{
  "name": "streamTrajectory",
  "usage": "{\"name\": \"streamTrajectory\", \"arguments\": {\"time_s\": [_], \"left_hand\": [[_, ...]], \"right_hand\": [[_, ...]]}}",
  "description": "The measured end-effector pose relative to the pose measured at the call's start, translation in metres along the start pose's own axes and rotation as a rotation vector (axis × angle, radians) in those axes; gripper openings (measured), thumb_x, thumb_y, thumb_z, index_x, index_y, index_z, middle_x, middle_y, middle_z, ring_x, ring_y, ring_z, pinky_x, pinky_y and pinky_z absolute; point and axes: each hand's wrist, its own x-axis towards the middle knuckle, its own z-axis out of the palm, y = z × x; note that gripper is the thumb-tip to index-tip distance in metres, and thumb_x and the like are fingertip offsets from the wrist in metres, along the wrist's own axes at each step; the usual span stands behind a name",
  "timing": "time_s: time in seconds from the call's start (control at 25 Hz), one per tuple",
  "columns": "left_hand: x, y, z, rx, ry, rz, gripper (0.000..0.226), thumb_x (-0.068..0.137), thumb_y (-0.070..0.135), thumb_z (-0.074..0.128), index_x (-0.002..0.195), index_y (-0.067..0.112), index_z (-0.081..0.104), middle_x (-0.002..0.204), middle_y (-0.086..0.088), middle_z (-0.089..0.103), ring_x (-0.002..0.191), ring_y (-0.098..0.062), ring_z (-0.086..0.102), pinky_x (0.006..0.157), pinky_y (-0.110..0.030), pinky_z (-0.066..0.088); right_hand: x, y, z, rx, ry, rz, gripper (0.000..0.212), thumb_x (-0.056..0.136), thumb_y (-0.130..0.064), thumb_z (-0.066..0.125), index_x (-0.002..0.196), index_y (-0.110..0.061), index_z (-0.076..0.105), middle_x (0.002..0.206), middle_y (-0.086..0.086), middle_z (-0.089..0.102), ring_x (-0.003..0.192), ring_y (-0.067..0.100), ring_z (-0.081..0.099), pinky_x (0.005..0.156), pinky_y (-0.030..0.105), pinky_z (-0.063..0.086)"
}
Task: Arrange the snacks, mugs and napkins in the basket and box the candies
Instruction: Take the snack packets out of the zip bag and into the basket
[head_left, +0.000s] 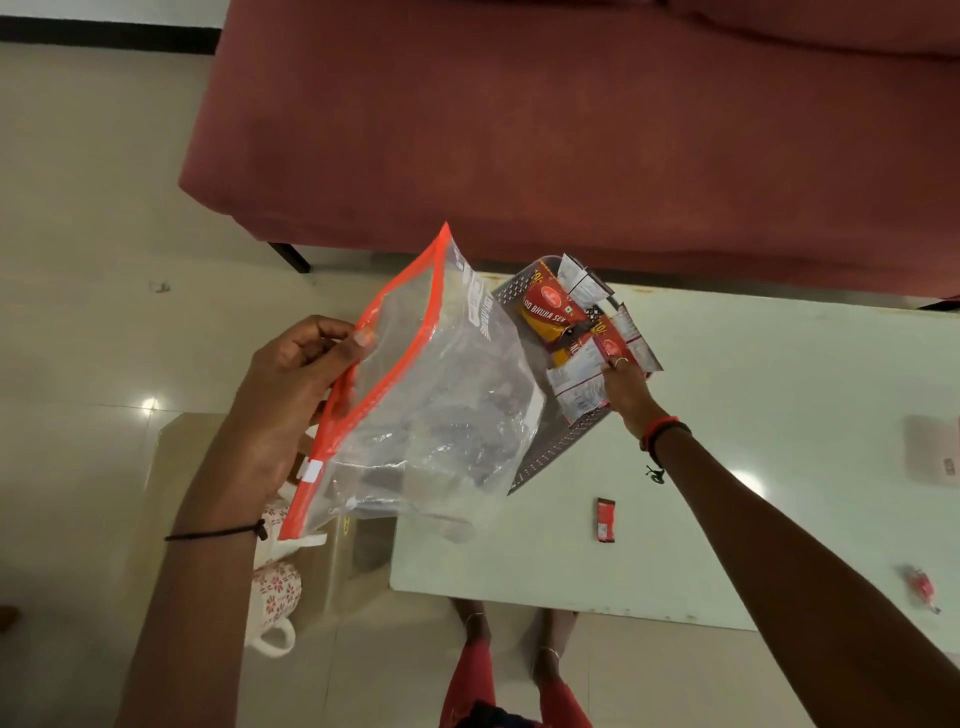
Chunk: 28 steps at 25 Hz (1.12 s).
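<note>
My left hand (291, 384) pinches the orange rim of a clear zip pouch (436, 400) and holds it up over the table's left edge. A grey perforated basket (550, 447) sits on the white table (753, 405) behind the pouch. Inside it lie several red and yellow snack packets (550, 312). My right hand (626, 389) reaches into the basket, its fingertips closed on a red snack packet (610, 348). A small red sachet (605, 519) lies on the table near my right forearm. A red wrapped candy (922, 590) rests at the right edge.
A maroon sofa (571, 119) stands behind the table. On the floor at the left is a cardboard box (208, 452) with a white floral mug (275, 603) in front of it. A pale paper item (935, 452) lies at the table's far right. My feet (511, 634) show below.
</note>
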Motion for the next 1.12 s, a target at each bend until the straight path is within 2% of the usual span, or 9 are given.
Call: {"name": "streamTrajectory", "arguments": {"time_s": [0.08, 0.16, 0.28, 0.6, 0.68, 0.84, 0.92, 1.04, 1.12], "left_hand": [[0.004, -0.005, -0.004, 0.027, -0.015, -0.014, 0.009, 0.081, 0.032, 0.067, 0.083, 0.024, 0.069, 0.054, 0.007, 0.057, 0.044, -0.005, 0.049, 0.044, -0.016, 0.044], [0.008, -0.009, -0.007, 0.034, -0.021, -0.030, 0.011, 0.080, 0.033, 0.067, 0.085, 0.022, 0.068, 0.054, 0.007, 0.057, 0.044, -0.006, 0.050, 0.044, -0.016, 0.044], [0.013, -0.009, -0.010, 0.018, -0.030, -0.043, 0.015, 0.075, 0.036, 0.067, 0.083, 0.024, 0.068, 0.054, 0.007, 0.058, 0.043, -0.006, 0.051, 0.044, -0.017, 0.046], [0.024, -0.010, -0.012, -0.005, -0.049, -0.038, 0.006, 0.078, 0.033, 0.067, 0.079, 0.027, 0.069, 0.054, 0.008, 0.058, 0.045, -0.006, 0.051, 0.044, -0.016, 0.047], [0.025, -0.009, -0.011, -0.007, -0.049, -0.035, 0.005, 0.078, 0.033, 0.067, 0.079, 0.028, 0.069, 0.054, 0.008, 0.058, 0.045, -0.005, 0.051, 0.045, -0.015, 0.047], [0.024, -0.007, -0.007, -0.011, -0.066, -0.032, 0.008, 0.076, 0.036, 0.068, 0.079, 0.028, 0.068, 0.056, 0.008, 0.058, 0.046, -0.005, 0.052, 0.047, -0.016, 0.049], [0.022, -0.006, -0.003, 0.034, -0.116, -0.033, 0.012, 0.077, 0.037, 0.066, 0.081, 0.026, 0.067, 0.054, 0.008, 0.059, 0.045, -0.005, 0.054, 0.046, -0.015, 0.048], [0.015, -0.003, 0.010, 0.162, -0.230, -0.024, 0.012, 0.085, 0.035, 0.061, 0.086, 0.024, 0.064, 0.057, 0.006, 0.062, 0.046, -0.006, 0.057, 0.047, -0.016, 0.050], [0.011, 0.000, 0.023, 0.199, -0.306, -0.032, 0.013, 0.088, 0.035, 0.057, 0.088, 0.023, 0.062, 0.067, -0.001, 0.067, 0.050, -0.011, 0.059, 0.048, -0.017, 0.052]], "right_hand": [[0.008, 0.005, 0.008, -0.073, -0.010, -0.024, 0.016, 0.098, 0.000, 0.033, 0.100, -0.007, 0.048, 0.082, 0.001, 0.051, 0.073, 0.014, 0.050, 0.059, 0.017, 0.050], [0.015, 0.011, 0.012, -0.241, 0.031, -0.080, 0.021, 0.101, -0.009, 0.036, 0.112, 0.001, 0.052, 0.088, 0.005, 0.053, 0.080, 0.019, 0.050, 0.068, 0.023, 0.047], [0.024, 0.015, 0.014, -0.384, 0.127, -0.169, 0.026, 0.099, -0.012, 0.041, 0.104, 0.009, 0.056, 0.091, 0.013, 0.054, 0.086, 0.025, 0.050, 0.080, 0.039, 0.047], [0.030, 0.014, 0.004, -0.446, 0.170, -0.183, 0.018, 0.090, -0.011, 0.055, 0.073, -0.008, 0.051, 0.081, 0.011, 0.060, 0.077, 0.026, 0.054, 0.068, 0.027, 0.039], [0.028, 0.017, 0.002, -0.456, 0.157, -0.153, 0.013, 0.089, -0.012, 0.058, 0.089, 0.000, 0.060, 0.095, 0.017, 0.067, 0.088, 0.031, 0.060, 0.078, 0.033, 0.049], [0.015, 0.013, -0.003, -0.434, 0.252, -0.175, 0.024, 0.088, -0.009, 0.058, 0.109, 0.003, 0.060, 0.115, 0.020, 0.064, 0.108, 0.034, 0.060, 0.088, 0.033, 0.049], [-0.005, 0.001, -0.002, -0.425, 0.319, -0.278, 0.042, 0.084, -0.010, 0.065, 0.123, 0.000, 0.053, 0.126, 0.021, 0.055, 0.119, 0.034, 0.052, 0.097, 0.041, 0.049], [-0.047, -0.019, 0.002, -0.439, -0.047, -0.475, 0.106, 0.065, -0.029, 0.086, 0.148, -0.022, 0.020, 0.152, 0.012, 0.029, 0.141, 0.031, 0.028, 0.112, 0.049, 0.034], [-0.083, -0.032, 0.007, -0.293, -0.402, -0.496, 0.124, 0.058, -0.035, 0.088, 0.146, -0.041, 0.001, 0.158, -0.002, 0.016, 0.146, 0.019, 0.018, 0.116, 0.042, 0.028]]}}
